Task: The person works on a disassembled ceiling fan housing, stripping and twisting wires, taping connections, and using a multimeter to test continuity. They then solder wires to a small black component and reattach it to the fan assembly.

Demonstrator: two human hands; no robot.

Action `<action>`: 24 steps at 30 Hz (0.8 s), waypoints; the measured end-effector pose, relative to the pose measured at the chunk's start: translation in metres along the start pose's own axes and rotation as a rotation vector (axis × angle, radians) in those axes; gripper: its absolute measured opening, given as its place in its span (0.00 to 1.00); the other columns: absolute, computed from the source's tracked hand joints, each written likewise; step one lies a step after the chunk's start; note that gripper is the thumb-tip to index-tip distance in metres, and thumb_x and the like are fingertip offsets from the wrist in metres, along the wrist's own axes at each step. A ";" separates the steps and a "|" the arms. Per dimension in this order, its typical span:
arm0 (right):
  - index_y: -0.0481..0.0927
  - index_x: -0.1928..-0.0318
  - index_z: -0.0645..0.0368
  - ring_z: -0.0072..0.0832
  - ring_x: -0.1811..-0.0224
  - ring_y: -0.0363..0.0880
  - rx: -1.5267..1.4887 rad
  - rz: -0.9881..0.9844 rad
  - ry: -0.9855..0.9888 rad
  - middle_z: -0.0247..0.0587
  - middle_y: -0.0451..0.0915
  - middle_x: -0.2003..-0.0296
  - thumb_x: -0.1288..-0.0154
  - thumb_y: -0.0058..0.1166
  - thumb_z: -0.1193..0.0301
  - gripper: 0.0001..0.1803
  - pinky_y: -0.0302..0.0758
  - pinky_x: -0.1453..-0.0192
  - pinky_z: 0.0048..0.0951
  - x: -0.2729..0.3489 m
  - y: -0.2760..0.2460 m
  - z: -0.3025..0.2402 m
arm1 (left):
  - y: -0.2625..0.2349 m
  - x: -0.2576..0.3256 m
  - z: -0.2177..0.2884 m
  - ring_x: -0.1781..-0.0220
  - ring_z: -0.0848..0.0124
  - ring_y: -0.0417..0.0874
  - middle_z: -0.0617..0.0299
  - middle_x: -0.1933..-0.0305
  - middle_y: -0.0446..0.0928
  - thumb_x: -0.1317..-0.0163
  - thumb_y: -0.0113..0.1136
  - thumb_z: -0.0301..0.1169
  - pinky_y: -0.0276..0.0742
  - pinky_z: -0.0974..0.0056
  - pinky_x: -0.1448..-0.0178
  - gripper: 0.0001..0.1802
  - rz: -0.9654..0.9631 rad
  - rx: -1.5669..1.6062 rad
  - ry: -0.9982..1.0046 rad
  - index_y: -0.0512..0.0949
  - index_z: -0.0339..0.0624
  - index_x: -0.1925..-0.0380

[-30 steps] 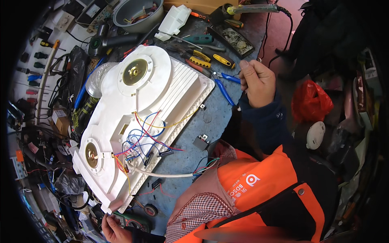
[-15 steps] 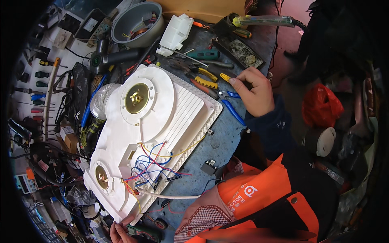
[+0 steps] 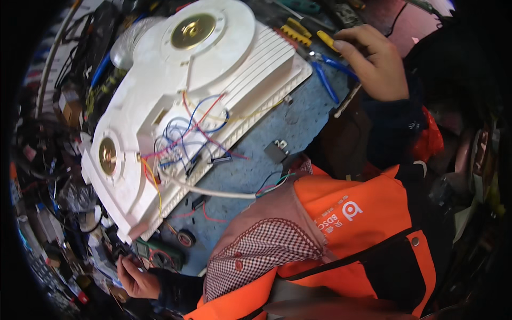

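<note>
My right hand (image 3: 380,64) is closed at the table's far right side, thumb and fingers around a yellow-ended tool (image 3: 328,41), mostly hidden in the grip. Just below it lie blue-handled cutters (image 3: 326,74), spread apart. At lower left my left hand (image 3: 137,278) has its fingers curled, beside a green multimeter (image 3: 160,255); whatever it may hold cannot be made out. Between the hands rests a large white plastic housing (image 3: 208,69) with two brass-coloured discs. Red, blue and yellow wires (image 3: 194,130) tangle over its open wiring recess, and a white cable (image 3: 218,192) runs out of it.
Yellow-gripped pliers (image 3: 297,31) lie beyond the housing's corner. A small grey block (image 3: 276,152) sits on the blue work surface (image 3: 245,173). A black-and-copper ring (image 3: 185,238) is near the multimeter. Tools and bundled parts crowd the left; a red bag (image 3: 429,133) is at right.
The view has shifted, so the housing appears higher and nearer. My left hand has moved off the housing's near corner toward the multimeter's far side. My right hand stays at the yellow-ended tool.
</note>
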State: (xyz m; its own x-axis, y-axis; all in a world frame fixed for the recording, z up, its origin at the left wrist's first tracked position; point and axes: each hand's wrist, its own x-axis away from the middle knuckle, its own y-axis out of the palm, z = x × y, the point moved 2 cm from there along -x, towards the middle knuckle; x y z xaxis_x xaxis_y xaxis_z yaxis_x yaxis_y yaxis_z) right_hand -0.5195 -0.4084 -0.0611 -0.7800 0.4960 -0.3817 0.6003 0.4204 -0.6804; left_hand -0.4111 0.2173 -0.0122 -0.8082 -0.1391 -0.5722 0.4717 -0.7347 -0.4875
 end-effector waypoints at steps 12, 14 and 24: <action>0.84 0.39 0.64 0.41 0.47 0.84 -0.162 -0.522 -0.206 0.49 0.81 0.44 0.38 0.79 0.63 0.31 0.82 0.46 0.36 0.090 0.065 -0.084 | -0.032 0.061 -0.030 0.63 0.78 0.83 0.55 0.54 0.91 0.20 0.63 0.24 0.78 0.73 0.58 0.12 0.091 0.159 -0.154 0.88 0.29 0.43; 0.85 0.41 0.63 0.54 0.44 0.83 0.029 -0.410 -0.408 0.53 0.82 0.46 0.45 0.80 0.62 0.32 0.80 0.39 0.45 0.103 0.083 -0.083 | -0.035 0.062 -0.033 0.64 0.78 0.84 0.56 0.57 0.91 0.21 0.65 0.23 0.78 0.73 0.60 0.12 0.077 0.131 -0.142 0.88 0.31 0.43; 0.80 0.38 0.62 0.23 0.55 0.79 -0.494 -0.588 -0.252 0.36 0.81 0.50 0.42 0.73 0.81 0.30 0.77 0.51 0.26 0.118 0.074 -0.154 | -0.080 0.110 -0.045 0.61 0.76 0.86 0.56 0.55 0.90 0.24 0.70 0.24 0.81 0.71 0.57 0.12 0.210 0.223 -0.284 0.87 0.31 0.44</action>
State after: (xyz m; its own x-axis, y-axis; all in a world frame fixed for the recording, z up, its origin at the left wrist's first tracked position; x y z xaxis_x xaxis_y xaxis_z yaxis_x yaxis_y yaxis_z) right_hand -0.5398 -0.2019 -0.0596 -0.9736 -0.0721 -0.2167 0.0421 0.8758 -0.4808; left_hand -0.5220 0.2909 -0.0655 -0.7823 -0.4564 -0.4239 0.5743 -0.7920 -0.2072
